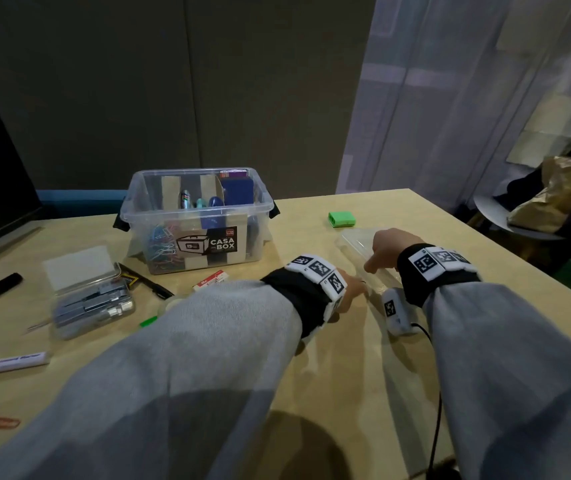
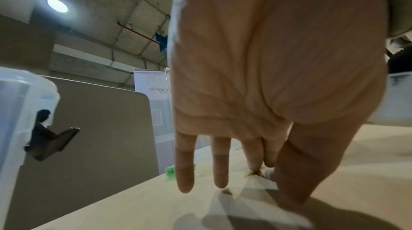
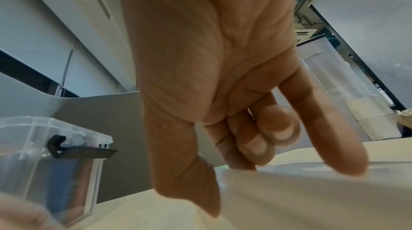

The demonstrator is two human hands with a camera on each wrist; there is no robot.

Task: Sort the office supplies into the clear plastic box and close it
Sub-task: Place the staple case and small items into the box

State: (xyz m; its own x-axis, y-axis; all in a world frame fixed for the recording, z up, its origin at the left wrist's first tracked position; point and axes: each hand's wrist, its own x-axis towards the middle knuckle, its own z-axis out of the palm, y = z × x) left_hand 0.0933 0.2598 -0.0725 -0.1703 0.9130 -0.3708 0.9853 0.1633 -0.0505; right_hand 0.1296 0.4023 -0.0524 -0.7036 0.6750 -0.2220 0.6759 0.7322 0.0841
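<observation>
Both hands' fingers (image 2: 185, 168) hidden; lid (image 1: 356, 244) perhaps held.

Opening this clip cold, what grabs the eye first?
Both hands, left and right, meet at a clear lid lying flat on the table. Behind the left arm stands the open clear box, already holding supplies. A green block sits alone beyond the lid.

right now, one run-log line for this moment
box: open, part filled | lid: on table | right hand: on lid | left hand: beside lid, fingers straight
</observation>
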